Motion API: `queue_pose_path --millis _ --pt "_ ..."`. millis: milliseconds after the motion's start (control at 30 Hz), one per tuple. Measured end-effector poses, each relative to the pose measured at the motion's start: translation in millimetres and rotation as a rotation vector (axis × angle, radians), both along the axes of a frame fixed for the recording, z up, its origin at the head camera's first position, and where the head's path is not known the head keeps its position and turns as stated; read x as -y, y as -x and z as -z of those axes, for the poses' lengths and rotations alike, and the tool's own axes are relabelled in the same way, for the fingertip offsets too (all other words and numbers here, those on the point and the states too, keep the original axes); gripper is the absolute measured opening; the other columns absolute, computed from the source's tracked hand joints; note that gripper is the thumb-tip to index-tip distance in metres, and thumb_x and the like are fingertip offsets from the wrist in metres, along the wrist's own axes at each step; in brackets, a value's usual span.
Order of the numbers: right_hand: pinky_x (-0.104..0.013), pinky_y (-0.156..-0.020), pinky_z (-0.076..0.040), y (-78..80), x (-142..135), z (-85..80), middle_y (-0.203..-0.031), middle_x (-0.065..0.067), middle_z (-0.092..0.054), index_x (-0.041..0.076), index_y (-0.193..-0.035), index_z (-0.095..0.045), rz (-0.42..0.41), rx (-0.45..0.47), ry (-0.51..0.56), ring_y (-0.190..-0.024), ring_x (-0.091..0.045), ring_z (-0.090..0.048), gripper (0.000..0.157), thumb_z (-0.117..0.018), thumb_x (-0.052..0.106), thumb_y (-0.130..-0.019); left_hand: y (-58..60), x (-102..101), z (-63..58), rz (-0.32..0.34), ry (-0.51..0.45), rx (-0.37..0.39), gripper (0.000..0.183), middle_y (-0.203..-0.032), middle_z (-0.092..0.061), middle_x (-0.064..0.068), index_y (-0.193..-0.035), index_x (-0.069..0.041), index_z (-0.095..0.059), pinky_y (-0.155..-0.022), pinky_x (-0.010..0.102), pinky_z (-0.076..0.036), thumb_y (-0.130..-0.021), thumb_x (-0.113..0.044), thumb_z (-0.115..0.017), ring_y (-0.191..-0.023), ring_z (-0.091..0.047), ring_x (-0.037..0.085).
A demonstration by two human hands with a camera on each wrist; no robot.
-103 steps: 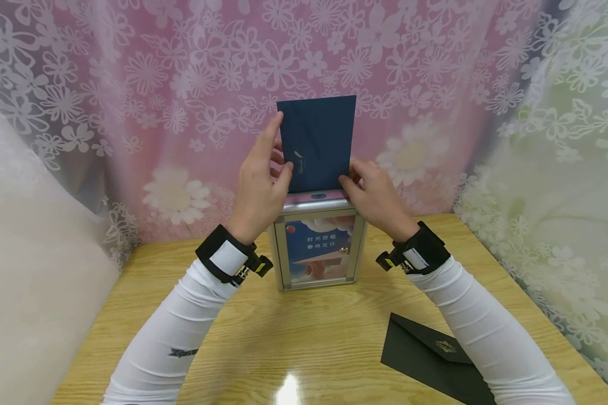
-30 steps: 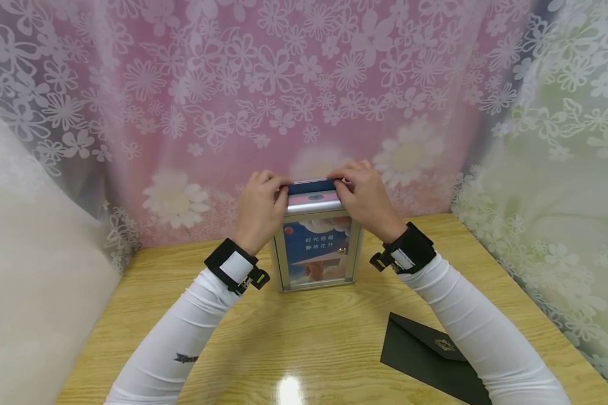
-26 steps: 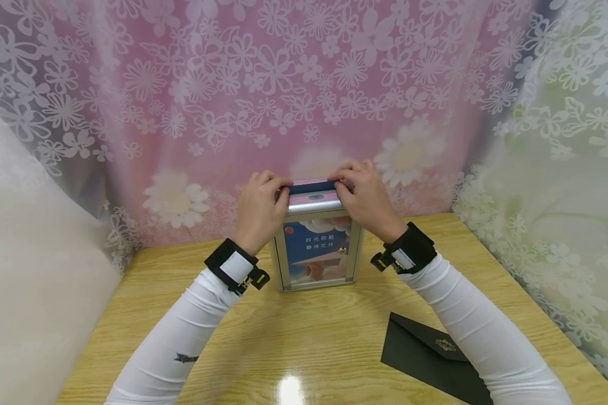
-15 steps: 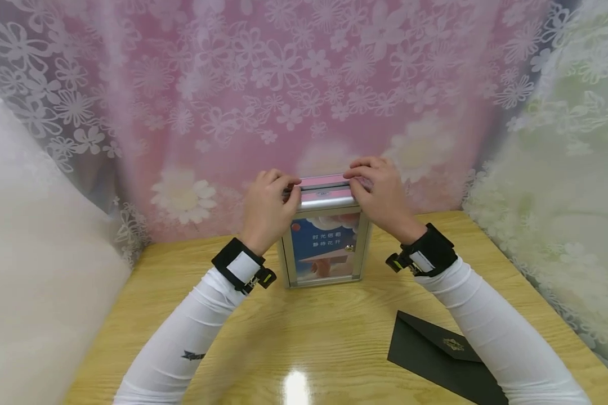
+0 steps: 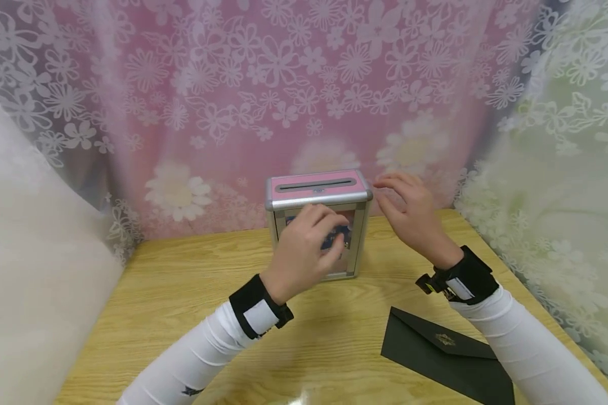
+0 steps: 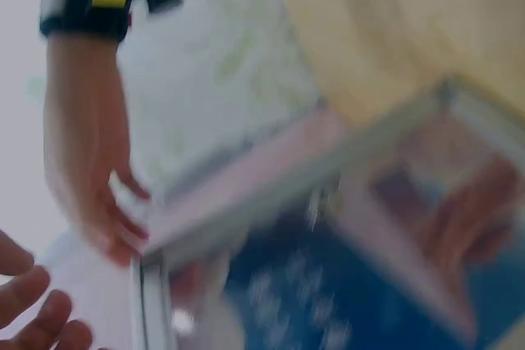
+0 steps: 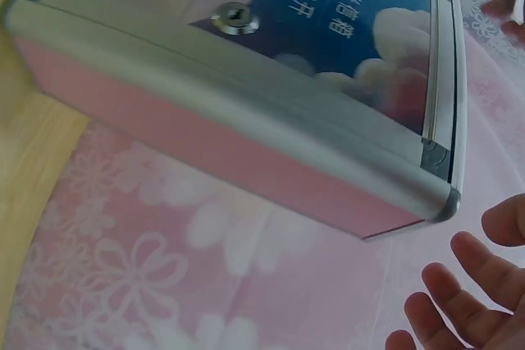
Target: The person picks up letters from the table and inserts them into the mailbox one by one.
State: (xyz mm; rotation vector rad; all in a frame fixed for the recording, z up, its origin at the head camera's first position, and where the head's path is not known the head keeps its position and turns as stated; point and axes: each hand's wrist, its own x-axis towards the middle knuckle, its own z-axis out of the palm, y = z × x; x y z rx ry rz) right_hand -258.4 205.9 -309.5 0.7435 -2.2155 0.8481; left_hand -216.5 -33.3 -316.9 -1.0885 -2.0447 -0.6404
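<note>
A pink mailbox with silver metal edges [image 5: 319,197] stands upright on the table, a narrow slot [image 5: 315,185] in its top and a picture with white lettering behind its front panel. The slot shows no envelope sticking out. My left hand [image 5: 309,247] hovers before the front panel, fingers loosely bent and holding nothing, covering part of the picture. Beside the box's upper right corner is my right hand [image 5: 410,211], its fingers relaxed and its grasp empty. In the right wrist view a round key lock [image 7: 235,18] shows on the box's front.
A black envelope [image 5: 441,354] with a gold emblem on its flap lies on the wooden table [image 5: 182,298] at the front right, partly under my right forearm. A pink floral curtain [image 5: 223,112] hangs right behind the box, with pale curtains at both sides.
The dark blue envelope went down through the slot and out of sight. Both hands then left the box's top: the left came down and toward the middle, the right moved off to the right.
</note>
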Motion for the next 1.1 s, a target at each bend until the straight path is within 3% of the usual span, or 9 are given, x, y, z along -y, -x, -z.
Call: queue_pose_path --millis 100,233,400,567,833,967,1100 --pt "-0.048 -0.100 -0.032 -9.7 -12.2 6.0 -0.123 -0.013 -0.055 0.003 -0.119 -0.062 0.011 0.007 -0.026 -0.120 -0.024 -0.039 0.027 -0.057 0.017 -0.096 -9.7 -15.5 20.2 0.031 0.123 0.068 0.020 -0.097 -0.060 0.000 -0.105 -0.010 -0.067 -0.066 0.025 -0.047 -0.089 -0.018 -0.057 -0.084 -0.049 0.010" --pt "-0.050 -0.101 -0.030 -22.9 -25.2 16.7 -0.128 -0.015 -0.052 0.003 -0.122 -0.059 0.037 0.059 -0.073 -0.122 -0.027 -0.037 0.031 -0.056 0.019 -0.097 -15.1 -30.7 47.3 0.003 0.327 0.179 0.029 -0.102 -0.058 -0.002 -0.113 -0.015 -0.065 -0.068 0.025 -0.049 -0.090 -0.031 -0.059 -0.086 -0.048 0.009" --pt "-0.054 -0.100 -0.029 -35.3 -39.7 26.4 -0.130 -0.016 -0.050 0.005 -0.124 -0.058 0.084 0.128 -0.114 -0.123 -0.031 -0.035 0.032 -0.056 0.021 -0.097 -11.2 -52.0 73.4 -0.047 0.570 0.314 0.050 -0.114 -0.054 0.001 -0.128 -0.019 -0.056 -0.074 0.030 -0.051 -0.089 -0.050 -0.058 -0.095 -0.047 0.013" --pt "-0.058 -0.099 -0.028 -43.4 -50.6 35.7 -0.133 -0.018 -0.048 0.005 -0.124 -0.058 0.113 0.183 -0.143 -0.124 -0.035 -0.034 0.034 -0.056 0.024 -0.097 -8.8 -75.2 95.4 -0.021 0.741 0.428 0.069 -0.135 -0.047 0.005 -0.145 -0.028 -0.038 -0.086 0.039 -0.050 -0.087 -0.062 -0.053 -0.115 -0.044 0.018" --pt "-0.061 -0.094 -0.031 -56.3 -58.6 48.6 -0.133 -0.020 -0.047 0.005 -0.122 -0.059 0.154 0.251 -0.186 -0.123 -0.037 -0.032 0.033 -0.061 0.021 -0.093 -18.6 -103.2 115.2 0.020 1.026 0.439 0.081 -0.152 -0.027 -0.004 -0.148 -0.047 -0.019 -0.095 0.049 -0.042 -0.079 -0.074 -0.051 -0.131 -0.027 0.018" --pt "-0.062 -0.093 -0.032 -62.8 -62.1 52.6 -0.134 -0.020 -0.046 0.006 -0.122 -0.060 0.175 0.294 -0.214 -0.124 -0.038 -0.030 0.032 -0.062 0.021 -0.093 -21.1 -110.8 126.9 0.075 1.134 0.449 0.076 -0.154 -0.018 -0.008 -0.145 -0.053 -0.019 -0.098 0.049 -0.039 -0.079 -0.074 -0.049 -0.133 -0.019 0.014" --pt "-0.062 -0.094 -0.032 -64.9 -64.6 54.5 -0.135 -0.019 -0.046 0.008 -0.121 -0.060 0.186 0.313 -0.233 -0.125 -0.036 -0.030 0.031 -0.062 0.021 -0.093 -19.8 -112.6 134.2 0.136 1.176 0.475 0.072 -0.155 -0.017 -0.009 -0.144 -0.052 -0.025 -0.098 0.047 -0.039 -0.080 -0.072 -0.051 -0.134 -0.019 0.014"
